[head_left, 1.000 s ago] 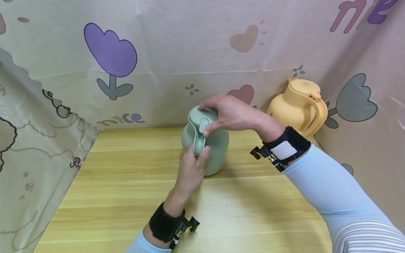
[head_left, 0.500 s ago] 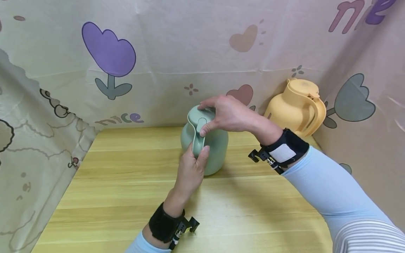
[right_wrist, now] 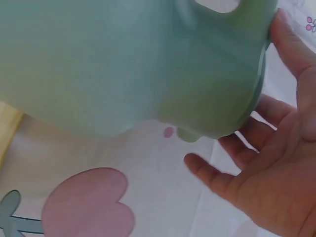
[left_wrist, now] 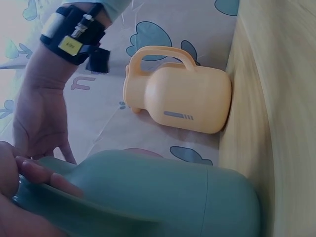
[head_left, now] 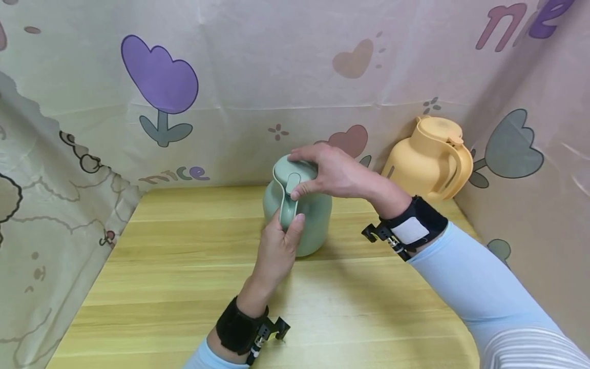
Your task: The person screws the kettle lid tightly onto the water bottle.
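Note:
A sage-green thermos jug (head_left: 315,225) stands upright on the table, its handle toward me. My left hand (head_left: 276,251) grips the handle (head_left: 288,210), thumb along its right side. Over the top, my right hand (head_left: 336,171) holds the round lid (head_left: 290,166): the fingers reach across the far rim and the thumb rests at the lower end of the lid's oval tab (head_left: 292,183). In the right wrist view, the thumb (right_wrist: 289,42) and fingers span the edge of the lid, with the little finger apart from it. The left wrist view shows the jug's smooth side (left_wrist: 158,192).
A yellow thermos jug (head_left: 421,159) with its lid on stands at the table's back right corner, beyond my right forearm. Printed cloth (head_left: 258,61) hangs behind and at both sides of the wooden table (head_left: 184,287).
My right thumb has shifted slightly left onto the end of the lid's tab, and the right wrist has dropped a little. The left hand keeps its grip and the green jug stays in place.

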### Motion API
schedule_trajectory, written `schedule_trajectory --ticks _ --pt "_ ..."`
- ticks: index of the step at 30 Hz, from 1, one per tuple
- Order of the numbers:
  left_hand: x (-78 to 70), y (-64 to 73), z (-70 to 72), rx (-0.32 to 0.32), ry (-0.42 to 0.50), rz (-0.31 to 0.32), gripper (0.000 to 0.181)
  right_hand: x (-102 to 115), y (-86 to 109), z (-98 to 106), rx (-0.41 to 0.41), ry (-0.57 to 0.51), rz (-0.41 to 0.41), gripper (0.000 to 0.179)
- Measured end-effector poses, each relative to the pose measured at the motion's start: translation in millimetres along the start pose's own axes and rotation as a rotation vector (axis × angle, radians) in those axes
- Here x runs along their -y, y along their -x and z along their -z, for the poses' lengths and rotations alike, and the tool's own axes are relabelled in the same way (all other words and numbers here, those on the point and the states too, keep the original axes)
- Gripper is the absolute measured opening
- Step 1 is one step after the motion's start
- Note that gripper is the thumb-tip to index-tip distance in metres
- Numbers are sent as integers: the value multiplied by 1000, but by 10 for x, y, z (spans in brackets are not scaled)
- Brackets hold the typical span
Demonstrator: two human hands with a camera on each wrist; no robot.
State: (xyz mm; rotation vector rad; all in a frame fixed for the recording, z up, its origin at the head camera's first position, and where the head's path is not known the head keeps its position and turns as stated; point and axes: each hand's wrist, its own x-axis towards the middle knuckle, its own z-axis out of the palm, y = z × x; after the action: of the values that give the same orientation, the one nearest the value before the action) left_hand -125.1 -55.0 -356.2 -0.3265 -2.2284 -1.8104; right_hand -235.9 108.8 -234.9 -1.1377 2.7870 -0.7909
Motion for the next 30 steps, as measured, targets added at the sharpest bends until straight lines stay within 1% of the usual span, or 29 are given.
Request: schedule_trajectory --ticks 3,7,10,12,14,17,19,21,23,24,26,27,29,30 --pt "5 7 12 8 9 14 21 -45 42 -68 -28 -15 38 84" --pt "9 24 32 28 35 52 26 -69 100 -165 -68 -17 64 83" --pt "16 34 45 46 65 79 28 -68 170 -246 -127 -3 90 78" --pt "20 39 46 51 80 89 28 -67 230 -303 -192 11 118 73" --pt "21 45 37 45 71 93 30 -66 301 -359 -269 27 145 67" --pt "15 59 2 35 52 90 35 -47 401 -442 -401 41 188 59" --pt "10 72 -30 42 39 89 40 -25 465 -498 -495 32 196 55" --pt "3 85 -62 66 50 90 44 7 530 -561 -580 2 166 50" --pt "-9 100 -85 87 43 102 45 57 594 -627 -638 -66 94 47" --pt "-19 108 -90 97 35 110 45 85 625 -665 -648 -111 47 45" --pt "-43 121 -85 119 -6 130 45 150 684 -745 -632 -211 -54 45" --pt "-57 126 -72 131 -44 139 45 186 711 -786 -610 -259 -102 45" --pt "-92 136 -25 166 -144 148 45 265 753 -864 -541 -315 -185 48" --pt "-109 136 7 189 -197 145 47 300 770 -907 -506 -319 -214 49"
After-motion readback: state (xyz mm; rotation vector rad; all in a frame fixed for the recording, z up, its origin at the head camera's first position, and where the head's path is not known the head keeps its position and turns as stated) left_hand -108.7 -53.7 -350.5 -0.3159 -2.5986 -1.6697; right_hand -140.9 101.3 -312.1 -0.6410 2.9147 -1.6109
